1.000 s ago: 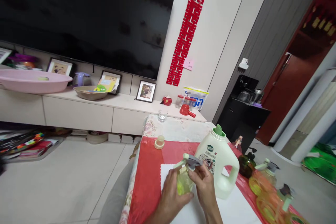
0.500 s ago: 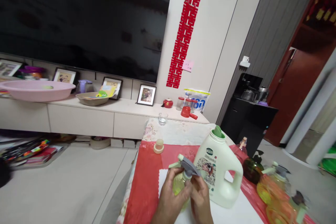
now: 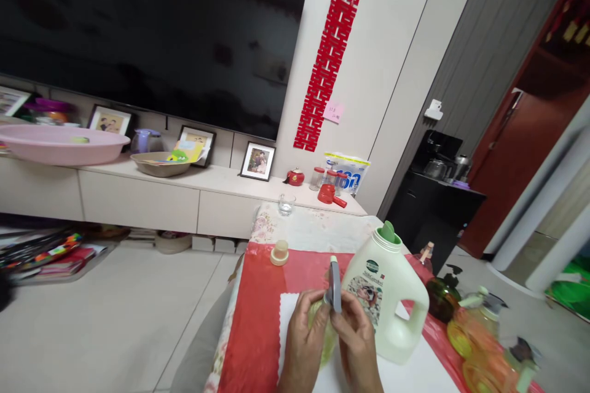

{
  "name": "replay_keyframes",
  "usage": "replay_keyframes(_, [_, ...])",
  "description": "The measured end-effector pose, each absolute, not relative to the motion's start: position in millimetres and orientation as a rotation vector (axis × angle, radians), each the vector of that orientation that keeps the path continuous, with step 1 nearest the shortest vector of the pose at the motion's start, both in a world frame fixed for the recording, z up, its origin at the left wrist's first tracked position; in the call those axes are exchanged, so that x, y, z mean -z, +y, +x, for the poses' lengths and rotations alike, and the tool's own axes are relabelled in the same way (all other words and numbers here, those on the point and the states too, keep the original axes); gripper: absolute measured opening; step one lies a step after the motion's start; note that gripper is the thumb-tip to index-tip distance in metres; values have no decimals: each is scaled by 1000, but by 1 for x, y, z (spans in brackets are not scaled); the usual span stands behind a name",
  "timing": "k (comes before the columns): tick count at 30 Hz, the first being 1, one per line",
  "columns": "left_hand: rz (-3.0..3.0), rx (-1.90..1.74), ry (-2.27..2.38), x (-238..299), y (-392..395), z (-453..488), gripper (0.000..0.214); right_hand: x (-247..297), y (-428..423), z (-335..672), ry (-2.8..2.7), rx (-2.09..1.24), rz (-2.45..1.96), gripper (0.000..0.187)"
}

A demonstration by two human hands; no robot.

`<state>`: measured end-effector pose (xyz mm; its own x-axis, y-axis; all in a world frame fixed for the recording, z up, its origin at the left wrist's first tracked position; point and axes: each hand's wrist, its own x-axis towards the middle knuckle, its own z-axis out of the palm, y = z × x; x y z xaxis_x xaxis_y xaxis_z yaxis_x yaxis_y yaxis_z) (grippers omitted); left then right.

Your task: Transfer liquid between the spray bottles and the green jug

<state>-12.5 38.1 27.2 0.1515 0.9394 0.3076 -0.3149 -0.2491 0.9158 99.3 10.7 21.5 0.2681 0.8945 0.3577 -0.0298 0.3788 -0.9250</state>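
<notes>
A spray bottle (image 3: 329,347) of pale yellow liquid stands between my hands, its grey trigger head (image 3: 335,291) with a pale green nozzle pointing away from me. My left hand (image 3: 302,338) is wrapped round the bottle's upper left side, thumb near the neck. On the other side, my right hand (image 3: 358,338) pinches the trigger head's base with thumb and fingers. Just right of my hands stands a large pale green jug (image 3: 394,295) with a handle, its mouth uncapped and a green spout showing inside. A cream cap (image 3: 279,253) sits on the red cloth, back left.
Several amber spray bottles (image 3: 479,325) and a dark green pump bottle (image 3: 443,296) line the right side. A glass cup (image 3: 286,204) stands at the table's far end. Behind it runs a low cabinet (image 3: 138,196) with a pink basin (image 3: 64,146) and photo frames.
The trigger head has turned, its nozzle swinging from the left to point away from me. My right hand has shifted round it. The view has moved slightly.
</notes>
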Motion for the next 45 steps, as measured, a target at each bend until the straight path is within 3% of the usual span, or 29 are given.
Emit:
replay_keyframes(7, [1350,-1410,718,-23,35,-15,38,-53,-4,105,-1408,-659,-1237,41])
replay_keyframes(14, [1362,-1356,703,-28,37,-18,23,-48,-14,108,-1442,-523,-1306,45])
replay_keyframes(25, [1510,-1340,673,-23,46,-13,27,-33,-137,160,-1720,-217,-1948,57])
replay_keyframes(30, [1490,-1361,635,-22,45,-13,28,-19,-174,136,-2068,-39,-1940,48])
replay_keyframes(37, [1475,-1369,601,-20,47,-12,27,-18,-181,146,-2059,-273,-1803,28])
replay_keyframes(45, [1491,-1385,607,-17,47,-12,27,-30,-143,172,-1700,-916,-1801,41])
